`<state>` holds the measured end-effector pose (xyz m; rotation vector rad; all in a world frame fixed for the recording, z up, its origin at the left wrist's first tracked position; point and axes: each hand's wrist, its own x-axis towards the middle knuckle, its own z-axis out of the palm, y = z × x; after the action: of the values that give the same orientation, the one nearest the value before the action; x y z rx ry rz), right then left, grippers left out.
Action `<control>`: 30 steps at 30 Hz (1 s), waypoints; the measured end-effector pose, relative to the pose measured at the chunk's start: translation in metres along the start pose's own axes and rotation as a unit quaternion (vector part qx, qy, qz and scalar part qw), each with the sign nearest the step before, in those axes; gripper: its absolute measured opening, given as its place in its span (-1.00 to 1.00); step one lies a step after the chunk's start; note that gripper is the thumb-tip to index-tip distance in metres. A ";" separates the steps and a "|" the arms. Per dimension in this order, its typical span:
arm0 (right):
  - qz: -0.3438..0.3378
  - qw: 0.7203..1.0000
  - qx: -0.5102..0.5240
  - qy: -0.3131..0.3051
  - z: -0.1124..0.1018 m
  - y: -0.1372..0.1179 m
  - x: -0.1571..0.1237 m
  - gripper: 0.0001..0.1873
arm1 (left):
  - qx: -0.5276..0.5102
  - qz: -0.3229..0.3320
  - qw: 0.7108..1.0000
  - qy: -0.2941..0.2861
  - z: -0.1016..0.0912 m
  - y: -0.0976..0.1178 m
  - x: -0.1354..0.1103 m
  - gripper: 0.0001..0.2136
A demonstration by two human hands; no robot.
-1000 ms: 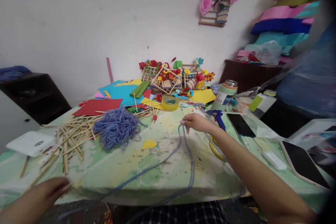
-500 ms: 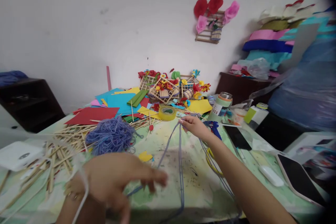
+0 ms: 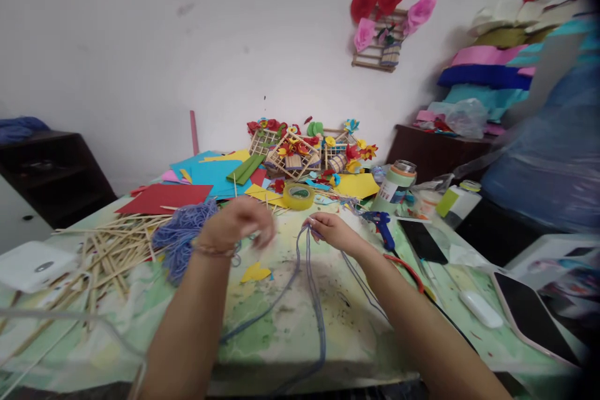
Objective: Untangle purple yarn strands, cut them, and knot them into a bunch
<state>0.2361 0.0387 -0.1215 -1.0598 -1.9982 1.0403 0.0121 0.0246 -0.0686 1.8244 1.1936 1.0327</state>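
Between the fingertips of my right hand [image 3: 332, 232] is a pinched bunch of blue-purple yarn strands [image 3: 309, 281]. The strands fan out below it, some running down over the table's front edge. One length curves away to the lower left, and another passes under my right forearm. My left hand [image 3: 241, 223] is raised to the left of the pinched yarn, apart from it. Its fingers are bent and blurred, so what they hold, if anything, does not show. Behind my left wrist lies a tangled heap of blue-purple yarn [image 3: 175, 240], partly covered.
Thin wooden sticks [image 3: 105, 250] lie at the left by red paper [image 3: 164, 199]. A tape roll [image 3: 299, 196] and flower-trimmed stick frames [image 3: 293, 153] sit at the back. To the right are a blue glue gun [image 3: 383, 229], a bottle [image 3: 396, 186] and phones [image 3: 532, 315].
My left hand has moved up and away from me, from the near left to beside the yarn heap. My right hand, still pinching the yarn, has shifted slightly left and down.
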 end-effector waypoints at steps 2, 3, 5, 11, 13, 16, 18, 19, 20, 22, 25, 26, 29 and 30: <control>0.000 1.000 -0.004 0.010 -0.002 0.005 0.001 -0.65 | -0.017 -0.003 1.000 -0.018 0.027 -0.011 0.026 -0.57; 0.001 1.000 -0.007 0.018 -0.004 0.007 0.003 -0.66 | -0.022 -0.010 0.999 -0.024 0.041 -0.018 0.035 -0.56; 0.007 0.999 -0.015 0.040 -0.008 0.014 0.007 -0.67 | -0.040 -0.029 0.997 -0.064 0.064 -0.033 0.045 -0.54; 0.045 0.995 -0.053 0.078 -0.008 0.041 0.028 -0.66 | -0.041 -0.051 0.986 -0.150 0.093 -0.077 0.052 -0.56; 0.061 0.993 -0.069 0.077 -0.004 0.051 0.035 -0.65 | -0.007 -0.054 0.990 -0.133 0.094 -0.089 0.055 -0.63; 0.086 0.988 -0.102 0.077 0.001 0.065 0.043 -0.68 | 0.051 -0.061 0.992 -0.101 0.095 -0.104 0.058 -0.72; 0.102 0.983 -0.128 0.078 0.001 0.073 0.046 -0.70 | 0.085 -0.063 0.991 -0.081 0.094 -0.111 0.058 -0.73; 0.110 0.981 -0.142 0.078 0.000 0.077 0.047 -0.70 | 0.102 -0.063 0.990 -0.073 0.094 -0.114 0.058 -0.73; 0.118 0.978 -0.156 0.077 -0.001 0.081 0.047 -0.69 | 0.118 -0.062 0.989 -0.067 0.094 -0.116 0.057 -0.73; 0.131 0.971 -0.186 0.072 -0.006 0.090 0.048 -0.70 | 0.151 -0.057 0.985 -0.064 0.094 -0.118 0.056 -0.74; 0.139 0.960 -0.234 0.072 -0.014 0.100 0.052 -0.72 | 0.197 -0.045 0.977 -0.068 0.096 -0.118 0.054 -0.75; 0.137 0.955 -0.251 0.076 -0.017 0.102 0.055 -0.72 | 0.210 -0.042 0.974 -0.067 0.097 -0.118 0.054 -0.75; 0.115 0.941 -0.302 0.100 -0.021 0.103 0.070 -0.71 | 0.245 -0.036 0.967 -0.061 0.099 -0.114 0.052 -0.75; 0.103 0.936 -0.319 0.108 -0.022 0.102 0.076 -0.70 | 0.254 -0.037 0.965 -0.059 0.099 -0.113 0.051 -0.75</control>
<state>0.2544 0.1493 -0.1863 -1.6663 -2.1158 0.3269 0.0722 0.0952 -0.1975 2.1701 1.5391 0.5944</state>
